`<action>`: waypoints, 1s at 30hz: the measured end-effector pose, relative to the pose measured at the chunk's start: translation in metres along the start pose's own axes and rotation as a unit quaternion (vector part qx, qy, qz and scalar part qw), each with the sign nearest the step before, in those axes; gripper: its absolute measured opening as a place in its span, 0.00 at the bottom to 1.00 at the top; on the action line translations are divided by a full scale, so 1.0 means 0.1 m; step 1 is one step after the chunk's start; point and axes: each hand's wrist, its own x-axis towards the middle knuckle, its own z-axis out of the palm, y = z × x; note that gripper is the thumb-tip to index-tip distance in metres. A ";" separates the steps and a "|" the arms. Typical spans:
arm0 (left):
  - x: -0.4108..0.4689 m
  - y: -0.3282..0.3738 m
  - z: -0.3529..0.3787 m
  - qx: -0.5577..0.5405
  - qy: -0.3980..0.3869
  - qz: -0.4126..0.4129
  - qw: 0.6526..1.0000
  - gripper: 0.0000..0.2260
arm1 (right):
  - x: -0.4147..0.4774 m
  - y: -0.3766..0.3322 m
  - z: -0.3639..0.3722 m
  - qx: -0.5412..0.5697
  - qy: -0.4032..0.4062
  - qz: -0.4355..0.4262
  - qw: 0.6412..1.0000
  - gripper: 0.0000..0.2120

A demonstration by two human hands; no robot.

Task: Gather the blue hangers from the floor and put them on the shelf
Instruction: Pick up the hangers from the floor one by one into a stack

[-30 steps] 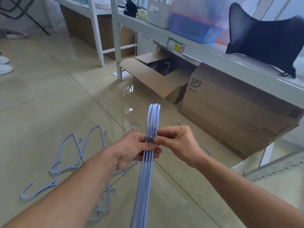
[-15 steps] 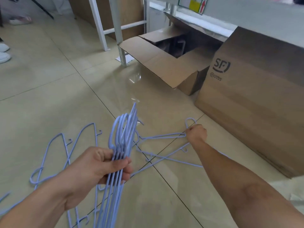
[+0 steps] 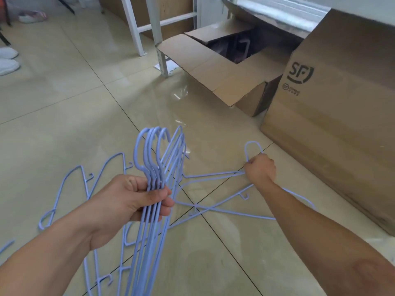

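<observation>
Since half a second ago, my right hand [image 3: 260, 169] has closed around a floor hanger [image 3: 215, 175] neck; my left hand [image 3: 128, 207] stays clamped on the hanger bundle [image 3: 149, 210], apparently five, lower ends cut off.

Head-worn camera looks forward and down, close over the floor [image 3: 64, 116].

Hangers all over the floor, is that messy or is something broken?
Messy, not broken. Loose blue hangers lie crisscrossed on the floor tiles. The left hand holds a bunch; the right hand grabs another hanger.
</observation>
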 end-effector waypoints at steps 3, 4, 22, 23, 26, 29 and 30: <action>-0.02 0.09 -0.03 -0.005 -0.016 0.016 1.000 0.26 | -0.30 -0.01 -0.31 0.021 0.027 -0.090 0.995 0.06; -0.03 0.12 -0.03 -0.002 -0.018 0.020 1.000 0.31 | -0.43 -0.02 -0.43 0.038 0.043 -0.122 0.991 0.06; -0.45 0.16 0.41 -0.015 -0.059 0.058 0.996 0.07 | -2.29 -0.71 -1.21 0.422 -0.106 -0.332 0.837 0.07; -0.47 0.15 0.40 -0.022 -0.059 0.062 0.996 0.07 | -2.32 -0.73 -1.20 0.434 -0.117 -0.323 0.833 0.10; -0.52 0.10 0.32 -0.042 -0.051 0.064 0.996 0.07 | -2.39 -0.77 -1.13 0.452 -0.142 -0.319 0.821 0.14; -0.56 0.07 0.27 -0.033 -0.035 0.070 0.996 0.07 | -2.44 -0.80 -1.07 0.449 -0.172 -0.328 0.813 0.10; -0.58 0.06 0.25 -0.029 -0.032 0.074 0.996 0.07 | -2.46 -0.82 -1.07 0.441 -0.181 -0.329 0.815 0.10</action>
